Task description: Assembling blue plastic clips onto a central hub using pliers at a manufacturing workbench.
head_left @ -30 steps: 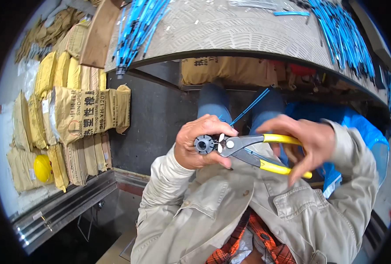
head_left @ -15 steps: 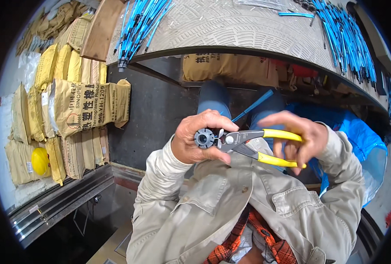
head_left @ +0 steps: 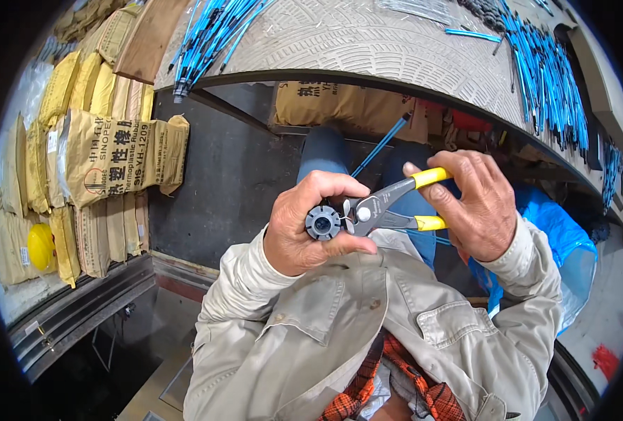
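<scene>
My left hand [head_left: 287, 224] is wrapped around a dark grey round fitting [head_left: 323, 234] with a slotted ring and a hole in its middle. A small shiny metal piece [head_left: 349, 217] sits beside the fitting, at the jaws of pliers [head_left: 394, 195] with yellow grips. My right hand [head_left: 485, 203] is closed around both grips, which stand apart. Beyond the pliers a thin blue rod [head_left: 382, 146] with a dark tip slants over my legs; its lower end is hidden behind my left hand and the pliers.
A workbench [head_left: 367, 59] runs across the far side, with a blue rod bundle [head_left: 217, 35] at its left and a larger pile [head_left: 546, 81] at its right. Stacked paper sacks [head_left: 125, 154] stand at left, beside a yellow helmet-like object [head_left: 41, 247]. A blue plastic bag [head_left: 553, 228] is at right.
My right hand has gone from loose, blurred fingers beside the grips to a closed hold around them. The pliers' handles have tilted upward at their right end and the grips are closer together.
</scene>
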`<state>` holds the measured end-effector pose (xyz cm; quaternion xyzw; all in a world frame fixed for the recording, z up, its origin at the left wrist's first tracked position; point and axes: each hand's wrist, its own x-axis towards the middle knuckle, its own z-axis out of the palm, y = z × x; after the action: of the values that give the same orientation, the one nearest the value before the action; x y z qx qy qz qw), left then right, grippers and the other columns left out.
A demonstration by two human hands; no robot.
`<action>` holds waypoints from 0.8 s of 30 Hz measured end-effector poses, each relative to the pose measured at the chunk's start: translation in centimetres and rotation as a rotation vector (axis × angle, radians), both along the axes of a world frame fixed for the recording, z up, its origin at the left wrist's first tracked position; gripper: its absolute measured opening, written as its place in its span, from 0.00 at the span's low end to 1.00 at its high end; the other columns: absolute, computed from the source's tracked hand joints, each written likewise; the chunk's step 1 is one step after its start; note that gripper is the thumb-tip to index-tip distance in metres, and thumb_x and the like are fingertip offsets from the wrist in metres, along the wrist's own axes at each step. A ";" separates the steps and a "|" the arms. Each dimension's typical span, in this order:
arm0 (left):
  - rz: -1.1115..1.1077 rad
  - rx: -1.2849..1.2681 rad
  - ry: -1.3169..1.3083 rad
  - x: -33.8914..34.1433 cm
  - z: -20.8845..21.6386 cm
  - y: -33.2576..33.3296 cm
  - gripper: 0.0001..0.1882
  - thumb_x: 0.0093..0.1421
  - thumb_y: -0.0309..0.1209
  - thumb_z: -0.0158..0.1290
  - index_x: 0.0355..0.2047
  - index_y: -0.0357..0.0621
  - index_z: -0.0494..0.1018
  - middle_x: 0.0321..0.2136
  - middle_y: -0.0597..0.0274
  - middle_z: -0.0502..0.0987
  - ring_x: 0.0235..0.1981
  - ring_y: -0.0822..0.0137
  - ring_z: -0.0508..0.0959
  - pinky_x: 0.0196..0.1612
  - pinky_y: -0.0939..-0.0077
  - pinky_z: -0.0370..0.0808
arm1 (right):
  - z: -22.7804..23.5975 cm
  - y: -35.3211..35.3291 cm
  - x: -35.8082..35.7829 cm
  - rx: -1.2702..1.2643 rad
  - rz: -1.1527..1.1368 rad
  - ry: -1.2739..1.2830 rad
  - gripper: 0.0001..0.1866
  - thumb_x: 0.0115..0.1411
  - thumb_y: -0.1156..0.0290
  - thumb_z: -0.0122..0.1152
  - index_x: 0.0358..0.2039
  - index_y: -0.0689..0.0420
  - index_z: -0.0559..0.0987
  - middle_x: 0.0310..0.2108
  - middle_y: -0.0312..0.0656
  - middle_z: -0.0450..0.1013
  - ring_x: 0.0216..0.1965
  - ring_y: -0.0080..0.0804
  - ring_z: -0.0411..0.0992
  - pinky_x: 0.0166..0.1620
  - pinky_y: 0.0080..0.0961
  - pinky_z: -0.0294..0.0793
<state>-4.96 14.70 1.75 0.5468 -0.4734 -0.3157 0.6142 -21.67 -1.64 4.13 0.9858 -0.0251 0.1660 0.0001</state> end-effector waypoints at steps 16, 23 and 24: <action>-0.067 -0.131 -0.101 1.6 -1.7 -0.7 0.34 0.26 0.39 0.70 0.36 0.36 0.74 0.23 0.61 0.74 0.22 0.71 0.69 0.27 0.80 0.66 | 1.3 -1.8 0.3 0.642 0.214 0.308 0.08 0.52 0.73 0.60 0.29 0.64 0.74 0.29 0.46 0.68 0.23 0.34 0.69 0.27 0.23 0.68; -0.209 -0.162 -0.116 1.9 -1.8 -1.4 0.41 0.23 0.44 0.69 0.40 0.34 0.74 0.21 0.62 0.72 0.20 0.73 0.67 0.25 0.82 0.65 | -1.6 -1.7 -1.9 2.129 0.335 0.906 0.12 0.58 0.64 0.55 0.30 0.63 0.74 0.24 0.44 0.69 0.15 0.31 0.63 0.20 0.23 0.65; -0.236 -0.159 -0.095 2.0 -1.8 -1.5 0.42 0.22 0.45 0.68 0.40 0.33 0.73 0.21 0.62 0.72 0.20 0.73 0.67 0.25 0.82 0.64 | -2.4 -0.8 -2.1 2.263 0.371 0.869 0.13 0.59 0.63 0.54 0.29 0.62 0.73 0.23 0.44 0.69 0.15 0.30 0.63 0.20 0.22 0.65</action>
<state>-2.92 13.19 -0.09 0.4513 -0.5865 -0.3211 0.5910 -23.80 -2.46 1.76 0.3921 -0.0121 -0.2944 -0.8715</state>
